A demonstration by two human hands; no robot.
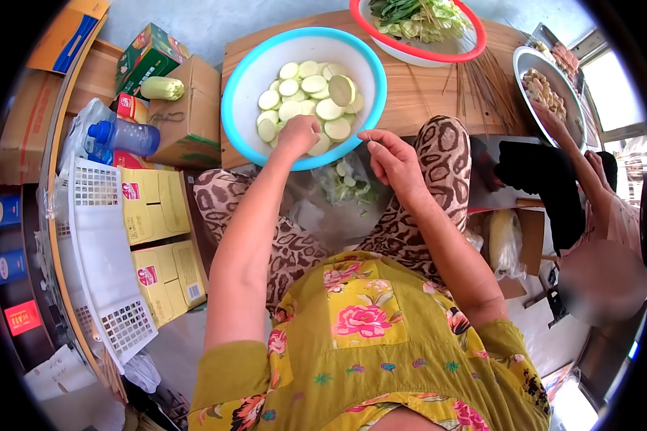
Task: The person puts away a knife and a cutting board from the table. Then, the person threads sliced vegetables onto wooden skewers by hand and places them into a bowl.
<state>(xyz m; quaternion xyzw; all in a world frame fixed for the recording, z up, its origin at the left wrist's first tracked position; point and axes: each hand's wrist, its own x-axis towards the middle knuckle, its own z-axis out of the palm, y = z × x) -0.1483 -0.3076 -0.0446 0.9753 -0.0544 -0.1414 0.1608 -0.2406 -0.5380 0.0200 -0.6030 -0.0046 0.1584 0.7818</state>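
My left hand [300, 136] reaches over the near rim of a white basin with a blue rim [231, 108], its fingers closed against the pale green squash slices [290, 110]. Whether a slice is between those fingers is hidden. Just right of the basin, my right hand [394, 159] pinches the end of a thin bamboo skewer [359, 121]. One round squash slice [341, 91] appears to be on the skewer's far end, raised over the other slices. Below the basin, a clear plastic bag [345, 188] holds pale and green trimmings between my knees.
A red-rimmed basin [474, 52] of leafy greens stands behind, with loose skewers [485, 90] beside it on the wooden table [417, 93]. At right, another person's hand [551, 121] touches a metal bowl [580, 118]. Cardboard boxes [187, 108], a whole squash [163, 88] and a blue bottle [133, 136] are left.
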